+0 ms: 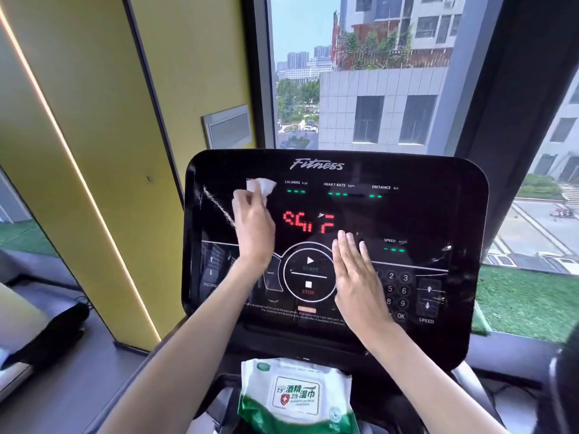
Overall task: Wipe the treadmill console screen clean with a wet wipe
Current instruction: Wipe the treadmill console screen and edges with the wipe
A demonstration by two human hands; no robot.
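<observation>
The black glossy treadmill console screen [423, 214] fills the middle of the view, with red digits lit at its centre and green indicator dashes above. My left hand [253, 227] presses a crumpled white wet wipe [261, 187] against the screen's upper left, near the top row of labels. My right hand [357, 277] lies flat on the console, fingers together and extended, just right of the round START/STOP ring [308, 274], covering part of the number keypad. It holds nothing.
A green and white wet wipe pack [296, 396] rests on the shelf below the console. A yellow wall [103, 136] with a light strip stands to the left. A large window [376, 73] lies behind the console. Streaks show on the screen's left side.
</observation>
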